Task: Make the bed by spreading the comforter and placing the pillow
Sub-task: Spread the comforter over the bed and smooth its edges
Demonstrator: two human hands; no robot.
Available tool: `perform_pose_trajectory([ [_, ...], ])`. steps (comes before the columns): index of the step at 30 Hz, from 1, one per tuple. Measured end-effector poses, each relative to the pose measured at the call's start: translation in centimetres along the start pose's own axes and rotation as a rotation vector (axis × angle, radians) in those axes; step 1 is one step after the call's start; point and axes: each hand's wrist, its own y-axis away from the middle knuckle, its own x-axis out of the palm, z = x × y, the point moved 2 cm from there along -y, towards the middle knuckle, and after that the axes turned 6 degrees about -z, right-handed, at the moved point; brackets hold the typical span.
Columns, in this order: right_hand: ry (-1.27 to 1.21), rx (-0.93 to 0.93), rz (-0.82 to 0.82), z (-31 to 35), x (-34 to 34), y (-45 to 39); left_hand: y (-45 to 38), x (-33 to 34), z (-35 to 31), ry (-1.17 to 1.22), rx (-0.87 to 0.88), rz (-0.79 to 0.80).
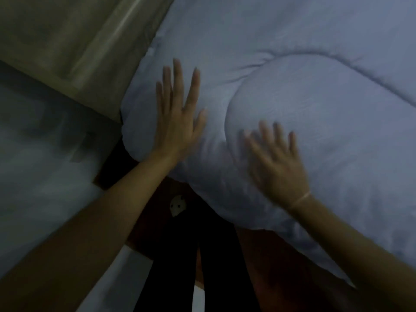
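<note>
A pale blue-white quilted comforter (304, 104) covers the bed and fills the right and upper part of the view, its near corner hanging over the bed's edge. My left hand (177, 113) lies flat on the comforter near that corner, fingers straight and spread. My right hand (276, 161) rests flat on a puffed section of the comforter, fingers spread and blurred by motion; a thin band is on its wrist. No pillow is in view.
A beige padded headboard or wall panel (74, 41) runs along the upper left, next to the bed's corner. A pale surface (38, 154) lies at the left. Below the comforter's edge are my dark-clothed legs (180, 266) and a dark floor.
</note>
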Motion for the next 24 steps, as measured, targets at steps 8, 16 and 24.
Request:
perform_pose_trajectory([
  [8, 0.08, 0.23, 0.074, -0.7, 3.7, 4.4, 2.3, 3.8, 1.7, -0.287, 0.086, 0.169],
  [16, 0.075, -0.096, 0.362, 1.5, 2.3, 16.8, 4.2, 1.0, 1.0, -0.249, 0.048, 0.379],
  [24, -0.011, 0.603, 0.247, -2.3, -11.2, 19.3, 3.5, -5.2, -8.4, -0.098, 0.045, 0.514],
])
